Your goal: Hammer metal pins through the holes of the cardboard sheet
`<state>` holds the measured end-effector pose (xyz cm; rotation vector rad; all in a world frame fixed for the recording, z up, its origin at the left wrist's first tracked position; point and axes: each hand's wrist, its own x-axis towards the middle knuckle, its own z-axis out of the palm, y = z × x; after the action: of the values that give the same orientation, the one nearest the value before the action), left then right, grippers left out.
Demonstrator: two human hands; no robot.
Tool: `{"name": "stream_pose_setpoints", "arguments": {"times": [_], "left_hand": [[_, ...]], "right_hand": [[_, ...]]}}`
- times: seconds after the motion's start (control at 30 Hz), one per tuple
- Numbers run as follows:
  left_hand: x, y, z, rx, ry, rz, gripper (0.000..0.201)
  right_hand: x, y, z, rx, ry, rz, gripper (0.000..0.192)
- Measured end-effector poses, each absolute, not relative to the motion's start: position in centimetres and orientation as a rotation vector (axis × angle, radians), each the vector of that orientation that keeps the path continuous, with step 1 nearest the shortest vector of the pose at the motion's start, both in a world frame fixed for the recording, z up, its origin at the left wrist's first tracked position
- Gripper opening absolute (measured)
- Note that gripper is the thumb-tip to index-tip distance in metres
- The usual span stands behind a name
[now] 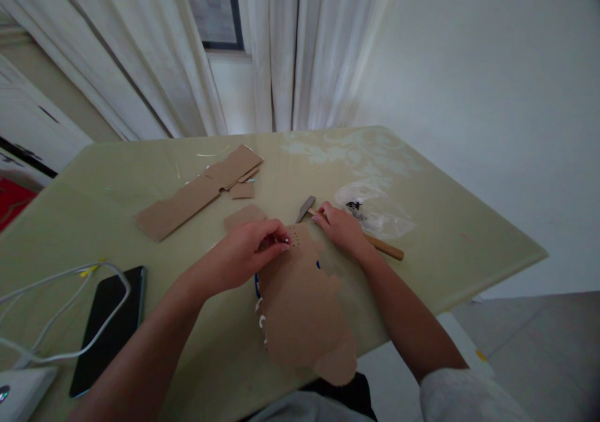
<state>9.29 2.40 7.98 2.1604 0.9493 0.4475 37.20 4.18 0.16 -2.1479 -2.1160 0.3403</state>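
Observation:
A cut-out piece of brown cardboard (304, 303) with a wavy outline lies in front of me, its lower end reaching the table's near edge. Rows of small dark dots mark its far end. Over that end, my left hand (244, 253) is closed in a pinch; a tiny item with a pale tip shows at the fingertips, too small to name. White and blue bits stick out along the cardboard's left side. To the right, my right hand (340, 225) is closed round the handle of a hammer (385, 247), near its metal head, and the hammer rests on the table.
A clear plastic bag (384, 212) with small black pieces lies beyond my right hand. Cardboard strips (201, 190) lie at the far left of the table (450, 222). A phone (110, 328), a white cable (60, 272) and a white box (28, 387) are at the near left.

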Motion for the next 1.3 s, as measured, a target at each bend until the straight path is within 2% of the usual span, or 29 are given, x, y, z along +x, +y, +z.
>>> {"name": "stream_pose_setpoints", "arguments": {"times": [0.6, 0.73, 0.83, 0.9, 1.0, 1.13, 1.3], "left_hand": [[9.4, 2.6, 7.9, 2.16, 0.92, 0.473, 0.019], [9.5, 2.8, 7.7, 2.162, 0.899, 0.495, 0.018], [9.6, 3.0, 7.6, 2.15, 0.892, 0.498, 0.018], [9.6, 3.1, 7.5, 2.152, 0.89, 0.492, 0.018], [9.7, 3.2, 7.4, 2.152, 0.883, 0.498, 0.019], [9.7, 3.3, 7.3, 2.138, 0.859, 0.507, 0.021], [9.7, 3.3, 7.2, 2.167, 0.86, 0.526, 0.022]], "right_hand": [[37.9, 4.2, 0.9, -2.067, -2.129, 0.339, 0.037], [38.7, 4.1, 4.0, -2.007, -2.068, 0.315, 0.046], [39.2, 2.9, 7.9, -1.706, -2.078, 0.467, 0.047], [39.1, 1.7, 10.5, -1.51, -2.196, 0.588, 0.046], [38.2, 0.3, 13.5, -1.408, -2.44, 0.61, 0.05], [36.9, -0.4, 15.2, -1.418, -2.669, 0.576, 0.048], [36.4, -0.1, 15.8, -1.42, -2.685, 0.547, 0.051]]}}
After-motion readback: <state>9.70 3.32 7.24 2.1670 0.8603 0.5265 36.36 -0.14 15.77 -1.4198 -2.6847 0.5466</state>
